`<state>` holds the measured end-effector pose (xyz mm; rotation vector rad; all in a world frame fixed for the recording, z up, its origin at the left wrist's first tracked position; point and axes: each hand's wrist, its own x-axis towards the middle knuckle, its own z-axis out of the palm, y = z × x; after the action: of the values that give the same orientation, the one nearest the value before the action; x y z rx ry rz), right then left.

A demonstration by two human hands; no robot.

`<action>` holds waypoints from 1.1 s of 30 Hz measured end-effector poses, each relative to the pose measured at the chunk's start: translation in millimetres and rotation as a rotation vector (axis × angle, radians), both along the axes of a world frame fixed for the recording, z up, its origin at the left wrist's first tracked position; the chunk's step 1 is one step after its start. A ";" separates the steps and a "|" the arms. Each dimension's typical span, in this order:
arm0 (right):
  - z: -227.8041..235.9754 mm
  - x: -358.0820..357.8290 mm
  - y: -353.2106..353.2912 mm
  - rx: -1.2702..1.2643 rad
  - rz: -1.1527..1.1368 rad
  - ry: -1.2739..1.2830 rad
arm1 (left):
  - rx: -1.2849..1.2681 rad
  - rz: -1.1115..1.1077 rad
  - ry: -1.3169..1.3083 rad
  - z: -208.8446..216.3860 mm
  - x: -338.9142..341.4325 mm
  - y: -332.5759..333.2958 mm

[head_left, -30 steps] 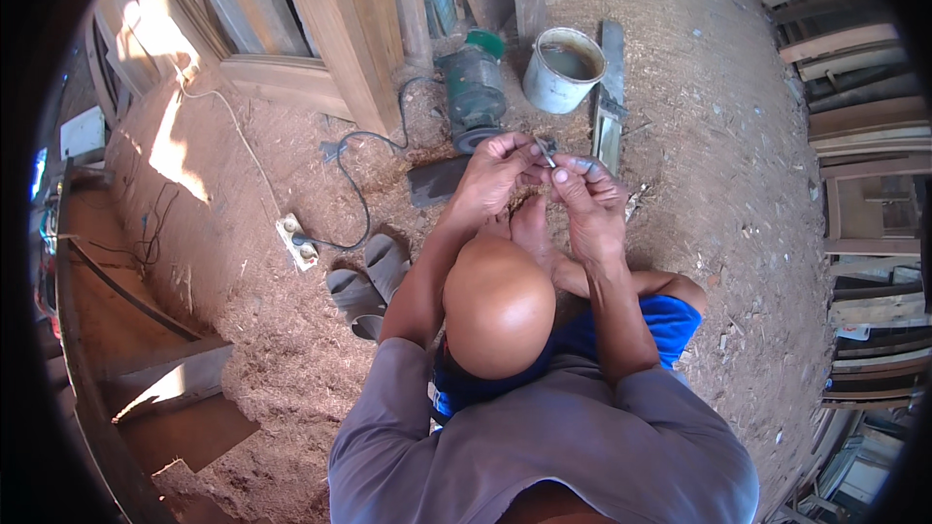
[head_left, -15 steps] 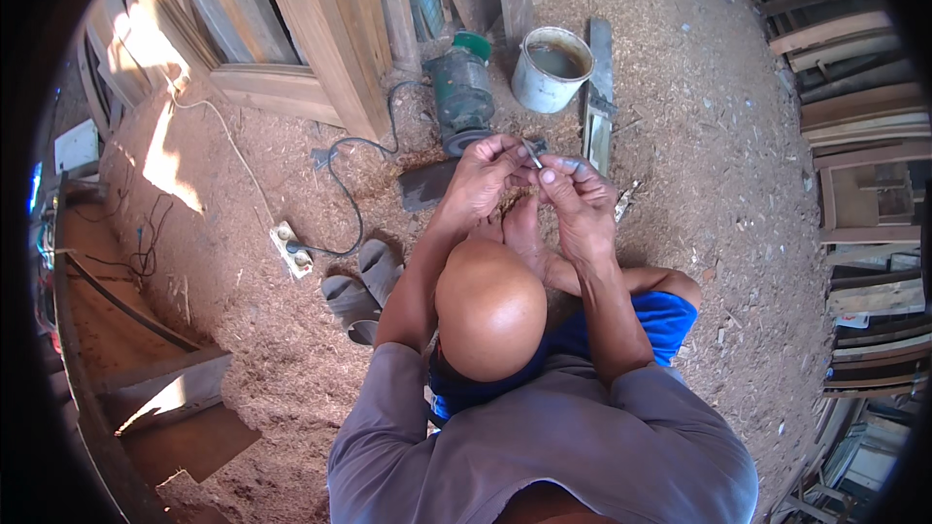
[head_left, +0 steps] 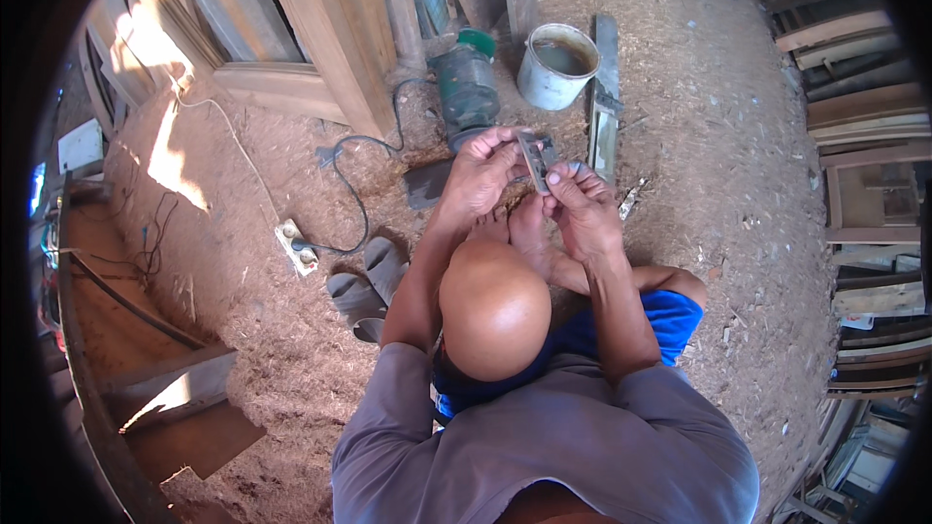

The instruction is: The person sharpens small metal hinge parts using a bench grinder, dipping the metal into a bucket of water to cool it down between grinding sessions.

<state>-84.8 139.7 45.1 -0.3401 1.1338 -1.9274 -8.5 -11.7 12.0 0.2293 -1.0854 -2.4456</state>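
Observation:
Both hands are raised over my bare feet, holding one small flat grey metal plate with dark cut-outs [head_left: 533,163] between them. My left hand [head_left: 478,178] pinches its far left edge. At its near right end, my right hand [head_left: 588,216] grips it between thumb and fingers. The plate's broad side now shows; its exact kind I cannot make out. Just beyond my left hand stands a green motor-driven grinder [head_left: 466,87], its wheel partly hidden by that hand. A dark flat slab [head_left: 427,184] lies beside my left wrist.
A white bucket of murky liquid [head_left: 532,87] stands right of the grinder, beside a long narrow board [head_left: 604,58]. A black cord runs to a power strip [head_left: 295,248]; grey slippers [head_left: 357,301] lie nearby. Wooden frames [head_left: 340,39] lean at the back, and stacked timber [head_left: 869,112] lines the right.
The metal plate has turned from edge-on to show its broad, slotted face. My right hand has shifted slightly nearer to me; both hands keep hold of the plate.

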 end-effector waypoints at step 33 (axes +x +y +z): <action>-6.3 19.0 -6.6 -0.076 0.110 -0.178 | 0.072 -0.299 0.239 -8.1 15.4 -5.7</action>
<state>-65.8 133.1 38.8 -0.2607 0.9094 -1.8670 6.9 -17.3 3.9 -0.2143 -0.9857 -2.6905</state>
